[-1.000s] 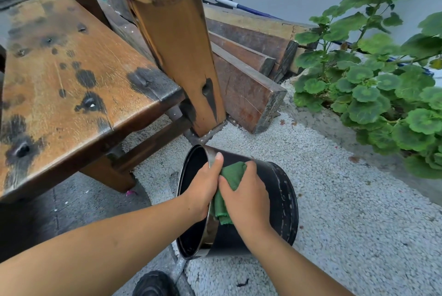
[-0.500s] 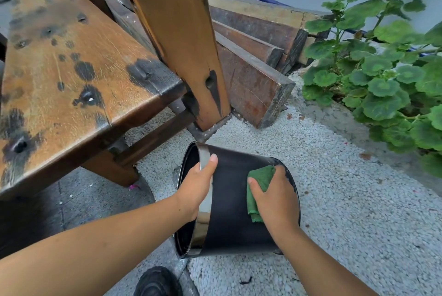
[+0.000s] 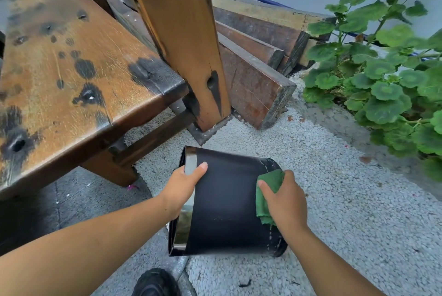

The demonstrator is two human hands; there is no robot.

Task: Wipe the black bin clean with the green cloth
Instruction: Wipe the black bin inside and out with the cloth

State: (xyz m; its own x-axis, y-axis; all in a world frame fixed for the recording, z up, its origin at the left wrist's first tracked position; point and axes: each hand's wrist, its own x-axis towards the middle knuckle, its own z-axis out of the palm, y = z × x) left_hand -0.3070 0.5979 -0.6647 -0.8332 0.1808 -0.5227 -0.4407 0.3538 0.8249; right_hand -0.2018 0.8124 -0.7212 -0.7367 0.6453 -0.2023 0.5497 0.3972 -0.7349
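The black bin [image 3: 227, 202] lies tipped on its side on white gravel, with its shiny metal rim [image 3: 190, 164] and its mouth facing left. My left hand [image 3: 185, 185] grips that rim, thumb on the outer wall, fingers hidden inside the mouth. My right hand [image 3: 285, 201] presses a folded green cloth [image 3: 269, 190] against the bin's outer wall near its base end on the right. The bin's inside is mostly hidden.
A worn wooden bench [image 3: 71, 75] and its thick post [image 3: 186, 39] stand to the left and behind the bin. Stacked timber beams [image 3: 253, 61] lie beyond. A leafy green plant [image 3: 382, 75] fills the right side. A black shoe [image 3: 155, 282] is at the bottom.
My right hand has slid the green cloth from beside the rim rightward along the bin's wall to its base end. The left hand has kept hold of the rim.
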